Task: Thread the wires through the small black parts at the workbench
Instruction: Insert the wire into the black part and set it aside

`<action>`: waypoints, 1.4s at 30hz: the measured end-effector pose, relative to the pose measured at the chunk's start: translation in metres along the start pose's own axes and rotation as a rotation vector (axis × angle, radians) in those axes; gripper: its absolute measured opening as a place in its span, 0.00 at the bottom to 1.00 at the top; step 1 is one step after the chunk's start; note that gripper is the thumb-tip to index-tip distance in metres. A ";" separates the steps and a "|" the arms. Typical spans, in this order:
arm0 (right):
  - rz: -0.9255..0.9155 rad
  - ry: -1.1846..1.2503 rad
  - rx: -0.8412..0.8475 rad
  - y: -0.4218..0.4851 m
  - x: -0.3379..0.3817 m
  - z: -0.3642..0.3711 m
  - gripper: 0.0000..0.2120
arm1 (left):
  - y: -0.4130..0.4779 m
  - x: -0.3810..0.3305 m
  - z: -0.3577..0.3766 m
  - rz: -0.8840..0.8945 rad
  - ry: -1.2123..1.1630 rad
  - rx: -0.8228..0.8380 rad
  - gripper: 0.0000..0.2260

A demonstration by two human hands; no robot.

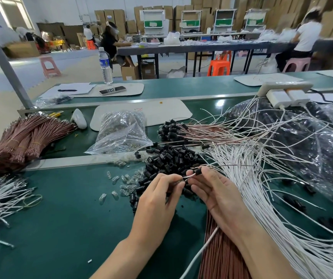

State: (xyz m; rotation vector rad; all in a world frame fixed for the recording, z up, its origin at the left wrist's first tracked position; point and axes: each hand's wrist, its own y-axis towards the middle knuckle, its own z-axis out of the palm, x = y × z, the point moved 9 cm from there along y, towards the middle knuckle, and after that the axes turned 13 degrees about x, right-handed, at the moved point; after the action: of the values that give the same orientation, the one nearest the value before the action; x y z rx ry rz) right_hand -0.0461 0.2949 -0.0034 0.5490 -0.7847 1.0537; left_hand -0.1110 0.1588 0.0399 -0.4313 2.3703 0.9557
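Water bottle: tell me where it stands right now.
In the head view the water bottle stands upper left, at the far edge of the green bench, just behind the phone.

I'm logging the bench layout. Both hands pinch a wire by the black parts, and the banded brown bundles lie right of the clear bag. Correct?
Not quite. The head view shows the banded brown bundles left of the clear bag, not right. The left hand and right hand do pinch a wire by the black parts.
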 end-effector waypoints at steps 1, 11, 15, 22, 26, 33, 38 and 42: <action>0.004 -0.013 0.004 0.000 0.000 0.000 0.14 | 0.000 -0.001 0.001 0.005 -0.002 0.008 0.08; 0.105 -0.086 0.101 -0.003 -0.010 0.017 0.10 | -0.001 0.002 -0.002 0.011 -0.019 -0.012 0.06; 0.114 -0.093 0.092 -0.004 -0.011 0.017 0.11 | -0.002 0.003 -0.001 0.017 -0.033 -0.030 0.07; 0.150 -0.138 0.117 -0.005 -0.016 0.017 0.11 | -0.001 0.009 0.001 -0.016 -0.175 -0.006 0.10; 0.119 -0.138 0.114 -0.004 -0.014 0.015 0.10 | 0.001 0.011 -0.001 -0.028 -0.171 -0.014 0.11; -0.029 -0.263 -0.026 -0.006 -0.001 0.004 0.11 | 0.003 0.012 0.007 -0.097 -0.097 0.103 0.09; -0.021 -0.401 0.016 -0.006 -0.006 0.010 0.05 | 0.002 0.018 0.015 -0.188 -0.064 0.211 0.15; -0.013 -0.419 -0.002 -0.005 -0.006 0.008 0.04 | 0.001 0.020 0.016 -0.210 -0.111 0.220 0.13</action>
State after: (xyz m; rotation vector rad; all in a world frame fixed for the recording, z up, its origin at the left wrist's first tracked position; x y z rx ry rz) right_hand -0.0455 0.2834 -0.0030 0.7862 -1.1465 0.9363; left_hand -0.1217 0.1694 0.0191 -0.5154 2.2459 0.6010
